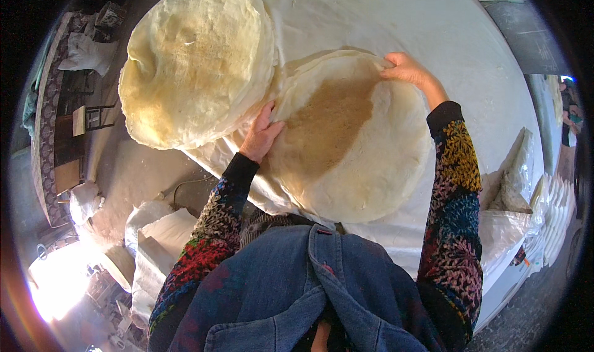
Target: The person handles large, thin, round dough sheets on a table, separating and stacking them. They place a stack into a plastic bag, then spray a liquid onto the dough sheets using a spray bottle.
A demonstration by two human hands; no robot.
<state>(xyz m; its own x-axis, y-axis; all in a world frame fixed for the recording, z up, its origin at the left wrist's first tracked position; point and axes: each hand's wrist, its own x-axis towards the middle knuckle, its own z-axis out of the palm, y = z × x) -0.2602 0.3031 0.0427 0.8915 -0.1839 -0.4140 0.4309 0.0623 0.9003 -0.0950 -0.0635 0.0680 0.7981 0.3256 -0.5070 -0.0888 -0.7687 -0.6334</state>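
Observation:
A stack of large round flatbread sheets (352, 143) lies before me on a table covered with pale sheeting (473, 73). My right hand (408, 71) pinches the top sheet's far right edge between thumb and fingers. At the stack's left edge rests my left hand (262, 136), thumb and index finger spread; whether it grips a sheet cannot be told. Just beyond that hand, to the upper left, stands a second, thicker-looking stack of round flatbreads (195, 64), with an uneven, yellowish top. The near stack's top sheet has a broad brown patch.
Clear plastic bags (515, 180) lie at the table's right side. White sacks (162, 240) stand on the floor at lower left, near the table's edge. A small stool (95, 117) and a patterned bench or table edge (46, 120) are farther left.

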